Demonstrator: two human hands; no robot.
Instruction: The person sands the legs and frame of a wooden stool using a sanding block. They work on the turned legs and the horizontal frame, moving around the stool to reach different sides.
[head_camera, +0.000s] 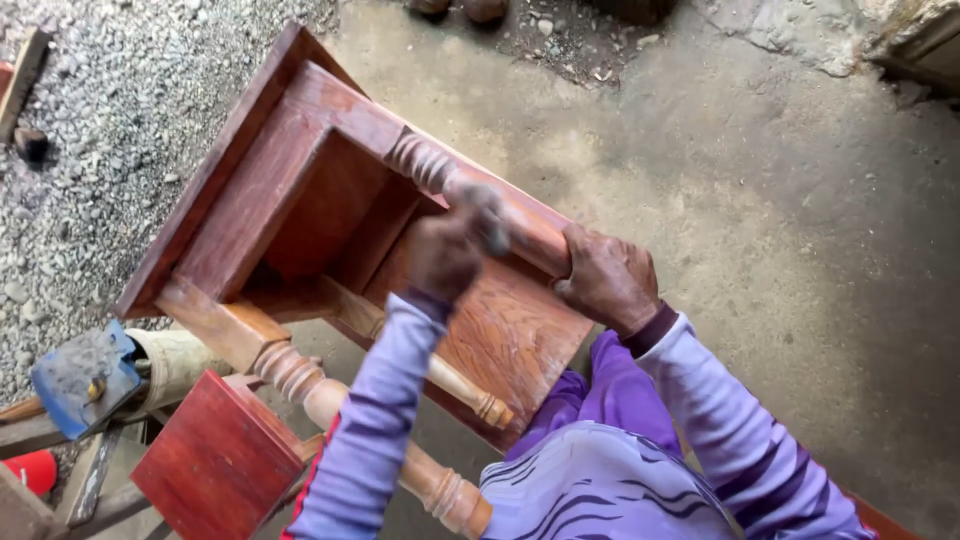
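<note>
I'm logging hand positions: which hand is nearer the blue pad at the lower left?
Left. The left hand is on the table leg, on the side toward the blue pad. The right hand grips the same leg farther right, farther from the pad.

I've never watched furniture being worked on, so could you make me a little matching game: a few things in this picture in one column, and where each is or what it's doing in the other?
Things:
1. left hand
2. right hand
3. blue-topped tool
4. red board

Places or states:
A. lies at the lower left, beside the wooden table
B. grips the end of the upper turned leg
C. blurred, pressed on the upper turned leg
D. sits below the nearer turned leg

Pairs: 1-C, 2-B, 3-A, 4-D
</note>
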